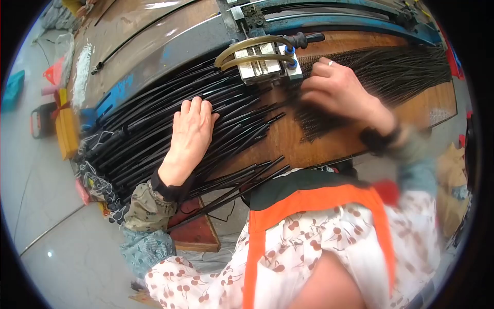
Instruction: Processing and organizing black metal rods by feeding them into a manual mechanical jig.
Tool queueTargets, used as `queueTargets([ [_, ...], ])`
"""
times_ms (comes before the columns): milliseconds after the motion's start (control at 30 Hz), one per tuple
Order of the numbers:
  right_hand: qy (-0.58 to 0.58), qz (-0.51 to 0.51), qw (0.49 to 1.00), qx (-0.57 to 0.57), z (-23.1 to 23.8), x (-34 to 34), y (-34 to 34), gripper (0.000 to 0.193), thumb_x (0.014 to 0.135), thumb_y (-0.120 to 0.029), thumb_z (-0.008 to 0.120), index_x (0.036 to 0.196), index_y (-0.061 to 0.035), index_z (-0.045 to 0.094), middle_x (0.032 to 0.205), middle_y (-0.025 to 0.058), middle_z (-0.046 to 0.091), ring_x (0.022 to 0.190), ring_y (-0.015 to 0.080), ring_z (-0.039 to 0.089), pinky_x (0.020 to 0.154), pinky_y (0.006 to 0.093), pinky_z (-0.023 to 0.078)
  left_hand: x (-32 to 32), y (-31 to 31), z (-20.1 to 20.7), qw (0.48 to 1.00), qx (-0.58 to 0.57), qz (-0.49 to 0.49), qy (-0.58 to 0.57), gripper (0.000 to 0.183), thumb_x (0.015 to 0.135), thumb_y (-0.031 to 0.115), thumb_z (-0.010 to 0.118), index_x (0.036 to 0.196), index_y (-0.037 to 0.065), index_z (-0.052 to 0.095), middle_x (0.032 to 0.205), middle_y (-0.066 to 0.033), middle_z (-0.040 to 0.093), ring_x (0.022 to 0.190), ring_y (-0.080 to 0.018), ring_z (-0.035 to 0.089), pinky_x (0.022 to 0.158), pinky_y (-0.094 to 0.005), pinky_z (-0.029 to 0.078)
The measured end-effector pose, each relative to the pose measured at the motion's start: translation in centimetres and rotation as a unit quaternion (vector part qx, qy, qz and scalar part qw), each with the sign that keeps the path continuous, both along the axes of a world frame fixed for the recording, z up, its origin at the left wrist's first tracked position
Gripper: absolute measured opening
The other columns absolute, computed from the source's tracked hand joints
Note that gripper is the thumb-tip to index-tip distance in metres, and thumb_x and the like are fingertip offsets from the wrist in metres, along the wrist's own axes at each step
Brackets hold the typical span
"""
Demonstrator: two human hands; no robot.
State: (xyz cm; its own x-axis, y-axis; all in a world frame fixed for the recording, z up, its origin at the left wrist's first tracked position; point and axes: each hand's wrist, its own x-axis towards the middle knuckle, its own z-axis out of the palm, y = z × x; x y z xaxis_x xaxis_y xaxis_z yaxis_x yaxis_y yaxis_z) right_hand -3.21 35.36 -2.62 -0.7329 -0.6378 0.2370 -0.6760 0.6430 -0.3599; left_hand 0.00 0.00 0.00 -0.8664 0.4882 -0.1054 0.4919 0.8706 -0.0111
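My left hand (190, 134) lies flat, fingers together, on a spread of long black tubes (154, 129) that fan across a brown wooden workbench (329, 144). My right hand (337, 90), blurred and with a ring on one finger, is curled over a mass of thin dark ribbed rods (396, 72) just right of a small metal fixture (265, 64). The fingers seem to pinch some rods, but blur hides the grip. Yellowish hoses (247, 49) loop over the fixture, and a black handle (306, 38) sticks out beside it.
A blue metal machine frame (334, 20) runs along the far side of the bench. Yellow blocks (67, 129) and tangled wires (95, 177) sit at the bench's left end. A red-brown board (195, 232) lies on the grey floor (51, 216) below.
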Motion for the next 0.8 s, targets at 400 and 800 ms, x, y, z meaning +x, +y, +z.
queueTargets([
  [400,-0.043,0.041,0.971,-0.232,-1.6,2.3,-1.8,0.026,0.081,-0.024,0.076,0.096,-0.0037,0.071,0.076,0.0089,0.066,0.071,0.0286,0.06,0.062,0.0381,0.05,1.4,6.2,2.5,0.977,0.188,-0.102,0.008,0.01,0.09,0.01,0.067,0.092,0.007,0.058,0.073,-0.0074,0.054,0.066,-0.0251,0.06,0.053,-0.0373,0.05],
  [800,0.261,0.056,0.924,-0.276,0.7,2.1,1.8,0.043,0.086,-0.02,0.073,0.121,0.0036,0.063,0.092,0.0104,0.062,0.088,0.0281,0.064,0.071,0.0351,0.057,0.1,12.9,8.9,0.977,0.037,-0.2,0.057,0.028,0.081,-0.003,0.059,0.109,0.0,0.059,0.083,-0.0144,0.054,0.081,-0.0327,0.058,0.066,-0.0414,0.049],
])
